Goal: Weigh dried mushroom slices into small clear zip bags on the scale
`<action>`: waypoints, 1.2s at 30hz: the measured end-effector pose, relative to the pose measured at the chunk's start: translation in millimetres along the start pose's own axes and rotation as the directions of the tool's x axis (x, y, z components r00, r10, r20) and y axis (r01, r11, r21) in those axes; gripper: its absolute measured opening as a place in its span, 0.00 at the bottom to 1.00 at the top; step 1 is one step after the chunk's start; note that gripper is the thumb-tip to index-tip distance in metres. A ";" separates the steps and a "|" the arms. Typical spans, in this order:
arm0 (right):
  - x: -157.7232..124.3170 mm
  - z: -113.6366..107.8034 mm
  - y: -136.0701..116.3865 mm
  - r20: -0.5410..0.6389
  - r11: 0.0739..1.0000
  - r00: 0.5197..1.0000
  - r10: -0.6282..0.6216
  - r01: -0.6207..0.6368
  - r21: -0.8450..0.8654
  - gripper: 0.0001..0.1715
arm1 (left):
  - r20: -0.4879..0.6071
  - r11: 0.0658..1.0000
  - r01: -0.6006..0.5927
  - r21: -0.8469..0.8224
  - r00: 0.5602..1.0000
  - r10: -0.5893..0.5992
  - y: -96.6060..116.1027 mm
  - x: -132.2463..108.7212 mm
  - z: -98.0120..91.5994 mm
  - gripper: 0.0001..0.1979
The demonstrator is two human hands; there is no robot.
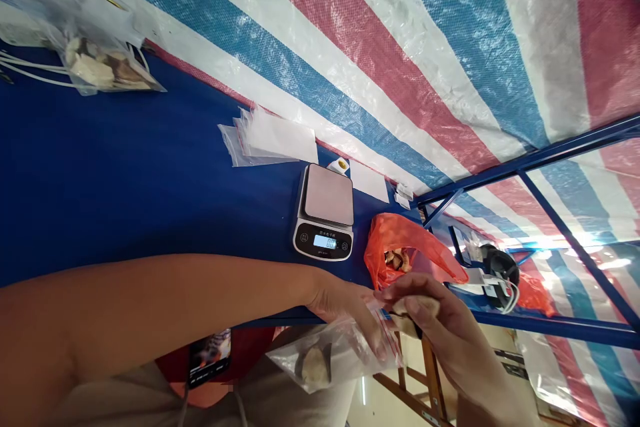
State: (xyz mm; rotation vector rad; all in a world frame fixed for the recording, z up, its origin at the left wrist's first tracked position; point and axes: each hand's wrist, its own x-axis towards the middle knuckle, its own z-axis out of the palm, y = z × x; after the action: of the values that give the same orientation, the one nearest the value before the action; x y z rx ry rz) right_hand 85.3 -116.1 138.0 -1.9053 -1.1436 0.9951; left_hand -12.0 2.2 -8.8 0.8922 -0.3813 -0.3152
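My left hand (353, 310) is closed on a clear zip bag (345, 350) near its mouth, over my lap. Inside the bag rests one pale, dark-edged slice (316, 365) of something dried, perhaps mushroom. Pinched in my right hand (450, 327) at the bag's opening are similar pale slices (417, 312). Just beyond my hands, a red plastic bag (383, 233) stands open with more slices (399, 259) in it. A small digital kitchen scale (325, 213) sits to the left of that bag, its pan bare and its display lit.
Flat zip bags (277, 137) lie behind the scale, beside a small roll (340, 165) and white paper (369, 181). A filled clear bag (107, 70) and white cables are at the far left. A phone (211, 357) rests on my lap. Blue frame bars (530, 153) rise at right.
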 end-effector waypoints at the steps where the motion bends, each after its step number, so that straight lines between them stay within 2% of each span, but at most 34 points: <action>1: -0.1 1.3 1.7 -0.033 1.000 0.999 -0.020 0.020 0.008 0.12 | -0.004 0.998 0.027 -0.052 1.000 -0.027 0.8 0.3 0.9 0.26; 3: -1.0 2.7 5.3 -0.064 0.999 0.997 -0.034 0.035 0.010 0.12 | -0.014 0.979 0.112 -0.168 0.993 -0.116 2.9 1.0 1.9 0.26; 6: -3.0 2.4 8.7 -0.035 0.998 0.999 -0.011 0.008 -0.069 0.13 | -0.019 0.975 0.114 -0.190 0.993 -0.119 4.8 1.5 1.2 0.23; 9: -5.5 0.1 8.4 -0.052 0.987 0.998 -0.041 0.032 -0.155 0.12 | -0.012 0.983 0.063 -0.174 0.998 -0.066 5.5 1.6 0.4 0.19; 12: -12.4 -5.4 9.6 -0.079 0.979 0.994 -0.076 0.060 -0.197 0.11 | -0.013 0.983 -0.007 -0.183 1.000 0.005 7.8 1.9 1.7 0.20; 15: -23.6 -12.8 16.4 -0.013 0.961 0.997 -0.070 0.064 -0.270 0.15 | -0.053 0.972 -0.014 -0.234 0.999 0.002 9.9 1.7 2.8 0.24; 18: -29.8 -14.3 22.9 0.041 0.910 0.997 -0.062 0.073 -0.408 0.21 | -0.093 0.947 0.057 -0.315 0.992 -0.091 9.2 -0.2 1.8 0.24; 20: -28.4 -9.3 22.4 0.117 0.872 0.993 -0.009 0.065 -0.485 0.19 | -0.106 0.931 0.098 -0.351 0.984 -0.144 8.4 -2.4 1.4 0.22; 23: -23.2 1.7 16.5 0.243 0.835 0.966 0.093 0.057 -0.548 0.20 | -0.099 0.933 0.104 -0.343 0.984 -0.146 9.9 -5.7 3.2 0.20; 25: -21.5 6.7 13.4 0.238 0.811 0.964 0.115 0.047 -0.583 0.22 | -0.073 0.946 0.088 -0.313 0.990 -0.116 12.4 -7.0 5.3 0.19; 29: -20.9 7.7 12.2 0.228 0.808 0.969 0.089 0.064 -0.585 0.26 | -0.067 0.952 0.048 -0.302 0.995 -0.072 13.0 -4.7 5.2 0.18; 34: -14.9 7.2 9.2 0.278 0.840 0.959 0.061 0.101 -0.533 0.27 | 0.028 0.960 0.038 -0.277 0.999 -0.031 3.6 2.2 -2.1 0.20; 36: -11.8 9.4 7.2 0.303 0.862 0.952 0.046 0.116 -0.493 0.26 | -0.018 0.959 0.053 -0.277 0.998 -0.060 1.8 2.2 -3.0 0.19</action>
State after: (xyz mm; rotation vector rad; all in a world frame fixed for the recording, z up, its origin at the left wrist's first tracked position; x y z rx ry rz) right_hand 76.1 -128.0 130.7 -2.1666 -1.7592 1.0682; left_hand -8.5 4.4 -8.7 0.6329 -0.2793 -0.3984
